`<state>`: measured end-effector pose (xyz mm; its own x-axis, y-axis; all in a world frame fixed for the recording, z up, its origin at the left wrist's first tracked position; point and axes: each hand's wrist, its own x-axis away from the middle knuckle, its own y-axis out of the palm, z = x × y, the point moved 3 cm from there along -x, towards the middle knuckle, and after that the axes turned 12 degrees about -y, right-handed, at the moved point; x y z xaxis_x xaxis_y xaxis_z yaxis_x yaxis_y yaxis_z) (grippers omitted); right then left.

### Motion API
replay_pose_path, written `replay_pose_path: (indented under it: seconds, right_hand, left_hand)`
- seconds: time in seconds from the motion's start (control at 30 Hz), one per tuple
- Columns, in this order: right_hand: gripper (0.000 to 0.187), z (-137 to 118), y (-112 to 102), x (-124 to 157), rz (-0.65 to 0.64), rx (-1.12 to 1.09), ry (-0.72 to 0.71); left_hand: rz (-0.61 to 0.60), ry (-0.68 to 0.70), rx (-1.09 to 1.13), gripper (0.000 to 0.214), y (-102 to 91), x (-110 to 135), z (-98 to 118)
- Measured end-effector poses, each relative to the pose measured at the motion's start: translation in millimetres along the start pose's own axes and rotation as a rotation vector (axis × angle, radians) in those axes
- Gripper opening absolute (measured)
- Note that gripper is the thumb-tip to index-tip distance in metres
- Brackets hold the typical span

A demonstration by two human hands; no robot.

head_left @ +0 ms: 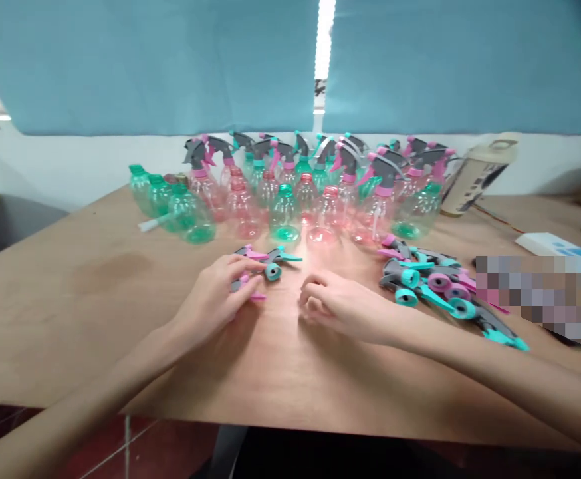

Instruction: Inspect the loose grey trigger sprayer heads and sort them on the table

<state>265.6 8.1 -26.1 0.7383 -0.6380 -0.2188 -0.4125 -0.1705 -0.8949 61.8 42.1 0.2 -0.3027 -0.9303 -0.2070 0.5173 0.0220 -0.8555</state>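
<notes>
My left hand (pixel 215 289) curls around a pink-and-grey trigger spray head (pixel 238 285) low over the table, its thumb and fingers partly hiding it. Right by those fingertips lie another pink-and-grey spray head (pixel 253 253) and a turquoise-and-grey one (pixel 273 271). My right hand (pixel 333 303) is closed at the table's middle, fingers bent inward; whatever is inside them, if anything, is hidden. A pile of turquoise and pink spray heads (pixel 406 296) lies to the right of it.
Several clear green (pixel 285 216) and pink bottles (pixel 323 219) stand across the back, some open-necked, others topped with spray heads (pixel 384 169). A large cream bottle (pixel 480 174) is at back right, near a white-and-blue box (pixel 552 244). The wooden table (pixel 96 319) ends close to me.
</notes>
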Motion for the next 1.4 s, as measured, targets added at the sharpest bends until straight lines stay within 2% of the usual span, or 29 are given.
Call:
replay_pose_path:
  seconds: [0.1,0.2,0.3,0.4,0.53,0.67,0.83,1.03,1.2,1.4]
  right_hand:
    - [0.007,-2.5,8.8,-25.1,-0.012,0.002,-0.035]
    - [0.009,-5.2,13.4,-43.1,-0.013,0.026,-0.046]
    - [0.011,-5.3,15.7,-54.1,-0.017,0.064,-0.041]
    - [0.011,-4.1,17.6,-59.6,-0.025,0.096,-0.030]
    - [0.013,-4.2,19.1,-60.8,-0.046,0.112,-0.005]
    - [0.018,-3.4,13.2,-54.7,-0.048,0.107,0.022]
    - [0.022,-0.2,-15.8,-37.5,0.013,0.092,0.076]
    - [0.014,-4.0,-58.6,-12.6,0.102,0.032,0.060]
    - [0.012,-6.3,-66.9,0.5,-0.027,0.006,0.090]
    - [0.015,-0.7,-66.9,6.1,-0.168,0.024,0.124]
  left_hand:
    - [-0.030,-0.021,0.014,0.027,-18.1,11.6,-29.1]
    - [-0.097,0.069,-0.009,0.029,-27.5,23.7,-51.5]
    - [-0.151,0.193,-0.075,0.030,-27.0,35.2,-63.8]
    - [-0.162,0.258,-0.132,0.032,-18.9,41.2,-66.9]
    - [-0.152,0.360,-0.146,0.032,-6.6,39.8,-57.3]
    - [-0.140,0.373,-0.104,0.023,-0.3,37.0,-39.9]
    - [0.008,0.249,0.108,0.024,6.4,39.3,-15.5]
    - [0.065,0.100,0.336,0.023,34.8,24.7,14.5]
    - [0.050,-0.033,0.540,0.023,63.6,5.2,34.3]
    - [0.024,-0.035,0.564,0.022,81.6,-3.1,43.1]
